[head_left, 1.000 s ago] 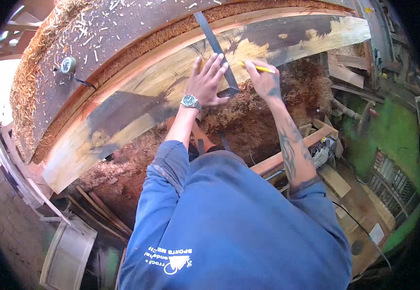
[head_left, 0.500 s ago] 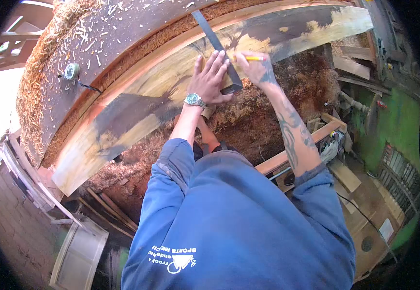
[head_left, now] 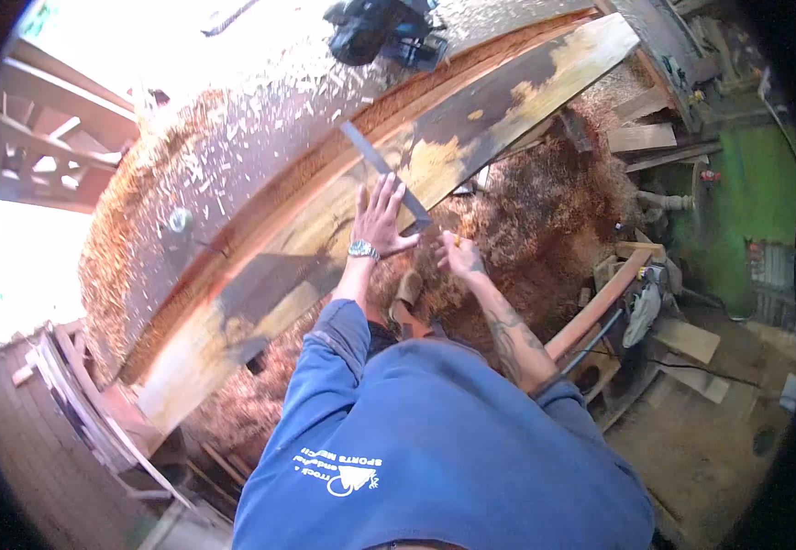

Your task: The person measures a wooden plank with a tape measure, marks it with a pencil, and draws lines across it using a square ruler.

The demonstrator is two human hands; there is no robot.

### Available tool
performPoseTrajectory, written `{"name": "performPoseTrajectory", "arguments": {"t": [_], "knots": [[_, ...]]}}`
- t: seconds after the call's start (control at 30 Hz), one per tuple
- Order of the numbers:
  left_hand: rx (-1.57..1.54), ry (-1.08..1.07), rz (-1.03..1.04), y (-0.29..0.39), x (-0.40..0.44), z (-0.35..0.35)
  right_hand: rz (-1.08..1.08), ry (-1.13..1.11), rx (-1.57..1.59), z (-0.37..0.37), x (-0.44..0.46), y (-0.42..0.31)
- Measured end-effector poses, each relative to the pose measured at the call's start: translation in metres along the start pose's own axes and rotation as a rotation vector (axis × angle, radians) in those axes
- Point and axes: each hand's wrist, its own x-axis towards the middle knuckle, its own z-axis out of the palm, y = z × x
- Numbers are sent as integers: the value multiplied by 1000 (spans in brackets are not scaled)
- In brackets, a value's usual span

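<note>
My left hand (head_left: 380, 220) lies flat on a long wooden board (head_left: 279, 266) with dark and pale patches, its fingers spread. Beside the fingertips, a dark metal try square (head_left: 366, 149) runs across the board, its stock near the closer edge; the hand appears to press against it. My right hand (head_left: 460, 258) is just off that edge, right of the square, with fingers curled around a yellow pencil (head_left: 458, 240). Most of the pencil is hidden by the fingers.
Wood shavings litter the dark bench top (head_left: 260, 156) behind the board. A small round object (head_left: 181, 219) and a black power tool (head_left: 384, 35) sit there. Sawdust (head_left: 545, 202) covers the ground below. Timber offcuts (head_left: 682, 341) lie at the right.
My right hand has drawn back from the square's edge over the board toward my body, still with the pencil. My left hand stays by the square. The view has tilted up, showing the power tool.
</note>
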Motion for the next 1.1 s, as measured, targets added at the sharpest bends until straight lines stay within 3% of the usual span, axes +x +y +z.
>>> {"name": "performPoseTrajectory", "arguments": {"t": [0.17, 0.27, 0.3, 0.43, 0.47, 0.5, 0.53, 0.6, 0.63, 0.67, 0.7, 0.73, 0.8, 0.9, 1.0, 1.07, 1.1], "knots": [[24, -100, -41, 9, -3, -1, -47, 112, -98, 59, 77, 23], [-49, -150, -114, 1, -20, -10, 68, 107, 318, 45, 32, -5], [16, -146, -166, -4, -33, -15, 80, -39, 561, 26, 16, -2], [117, -86, -395, -45, -117, -29, 136, -55, 875, -53, -22, 48], [146, -79, -457, -52, -143, -36, 203, -22, 824, -80, -21, 82], [172, -72, -527, -57, -170, -42, 136, 11, 850, -99, -39, 93], [201, -31, -623, -61, -195, -47, 59, -182, 968, -130, -46, 128], [210, 32, -842, -67, -244, -54, 92, -233, 923, -170, -84, 150], [206, 21, -893, -67, -262, -61, 222, -23, 873, -172, -116, 119], [255, -5, -824, -70, -275, -68, 184, 108, 748, -192, -91, 172], [300, 37, -773, -74, -282, -69, 200, -165, 845, -231, -60, 229], [162, 15, -779, -76, -284, -79, 152, -135, 671, -196, -134, 128], [100, -46, -833, -70, -283, -93, -58, -407, 790, -207, -95, 148], [11, -66, -877, -89, -291, -68, -64, -445, 639, -150, -94, 85], [-164, -52, -851, -89, -296, -87, -91, -473, 576, -27, -152, -1], [-222, -11, -708, -108, -304, -82, -88, -582, 454, 29, -139, -9], [-451, 88, -727, -107, -318, -86, -118, -627, 406, 62, -148, -19]]}}
